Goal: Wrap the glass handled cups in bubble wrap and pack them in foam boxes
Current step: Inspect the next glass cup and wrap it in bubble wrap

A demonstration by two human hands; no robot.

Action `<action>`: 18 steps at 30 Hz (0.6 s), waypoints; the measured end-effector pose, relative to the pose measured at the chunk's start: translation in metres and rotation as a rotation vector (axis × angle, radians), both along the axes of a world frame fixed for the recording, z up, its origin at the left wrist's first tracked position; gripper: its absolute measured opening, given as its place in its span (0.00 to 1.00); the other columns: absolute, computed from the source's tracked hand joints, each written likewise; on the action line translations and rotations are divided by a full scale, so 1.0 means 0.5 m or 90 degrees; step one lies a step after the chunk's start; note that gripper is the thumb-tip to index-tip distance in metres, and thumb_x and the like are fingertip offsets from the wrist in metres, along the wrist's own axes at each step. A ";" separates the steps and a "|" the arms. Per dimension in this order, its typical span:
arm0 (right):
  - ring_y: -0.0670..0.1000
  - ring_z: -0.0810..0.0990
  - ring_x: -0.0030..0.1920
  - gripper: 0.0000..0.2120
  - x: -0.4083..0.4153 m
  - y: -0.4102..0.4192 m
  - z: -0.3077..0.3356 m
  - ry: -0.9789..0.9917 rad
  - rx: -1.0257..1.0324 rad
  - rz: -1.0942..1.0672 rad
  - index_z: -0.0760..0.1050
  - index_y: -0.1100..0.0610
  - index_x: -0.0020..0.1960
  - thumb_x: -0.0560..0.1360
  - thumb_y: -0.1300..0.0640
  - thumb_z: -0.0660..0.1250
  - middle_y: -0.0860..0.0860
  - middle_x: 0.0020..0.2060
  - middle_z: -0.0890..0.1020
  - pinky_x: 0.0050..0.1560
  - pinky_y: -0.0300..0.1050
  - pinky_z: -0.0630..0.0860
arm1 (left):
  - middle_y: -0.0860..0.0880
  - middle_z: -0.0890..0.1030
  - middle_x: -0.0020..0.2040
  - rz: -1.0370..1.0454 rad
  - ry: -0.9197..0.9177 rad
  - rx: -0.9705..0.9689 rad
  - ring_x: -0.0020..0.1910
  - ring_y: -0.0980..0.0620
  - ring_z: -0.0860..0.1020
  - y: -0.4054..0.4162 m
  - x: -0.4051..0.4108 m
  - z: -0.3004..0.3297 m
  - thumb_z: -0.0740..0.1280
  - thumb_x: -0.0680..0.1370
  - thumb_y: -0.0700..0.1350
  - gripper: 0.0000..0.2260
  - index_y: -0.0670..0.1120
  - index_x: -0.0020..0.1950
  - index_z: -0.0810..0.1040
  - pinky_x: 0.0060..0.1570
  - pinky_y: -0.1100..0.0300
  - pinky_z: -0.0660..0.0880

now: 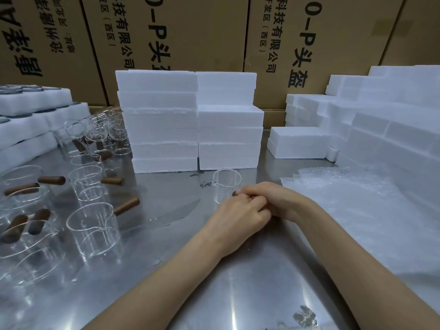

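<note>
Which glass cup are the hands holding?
The lone glass cup in front of the foam stacks; both hands hold its brown handle. The other cups stand grouped at the left, untouched.

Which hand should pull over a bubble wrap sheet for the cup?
Right. The right hand lies nearest the bubble wrap, which sits on that side. The left hand is by the glass cup, placed to steady it.
</note>
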State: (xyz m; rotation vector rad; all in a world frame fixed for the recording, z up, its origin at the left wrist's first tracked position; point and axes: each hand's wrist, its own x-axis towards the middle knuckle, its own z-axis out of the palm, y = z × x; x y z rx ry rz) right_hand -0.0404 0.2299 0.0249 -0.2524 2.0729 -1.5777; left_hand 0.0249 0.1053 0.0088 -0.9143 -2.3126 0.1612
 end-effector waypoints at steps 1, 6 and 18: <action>0.49 0.74 0.35 0.10 0.000 0.000 -0.003 0.005 -0.003 -0.006 0.76 0.57 0.37 0.76 0.56 0.65 0.52 0.31 0.74 0.35 0.42 0.70 | 0.49 0.79 0.36 -0.033 -0.011 0.018 0.33 0.48 0.79 -0.005 -0.004 -0.005 0.77 0.62 0.39 0.08 0.46 0.37 0.81 0.24 0.60 0.67; 0.48 0.74 0.33 0.07 0.002 -0.012 -0.020 0.077 -0.087 -0.086 0.73 0.58 0.40 0.77 0.62 0.62 0.54 0.34 0.74 0.33 0.39 0.72 | 0.46 0.82 0.44 -0.130 -0.028 0.224 0.39 0.44 0.80 -0.030 -0.016 -0.007 0.68 0.70 0.36 0.07 0.43 0.44 0.83 0.31 0.55 0.75; 0.46 0.55 0.22 0.12 0.025 -0.062 -0.026 0.137 -0.176 -0.177 0.61 0.53 0.32 0.74 0.60 0.53 0.48 0.21 0.61 0.23 0.38 0.52 | 0.61 0.73 0.66 0.004 -0.264 0.758 0.65 0.64 0.70 -0.086 -0.051 -0.014 0.71 0.64 0.65 0.35 0.56 0.68 0.70 0.64 0.68 0.67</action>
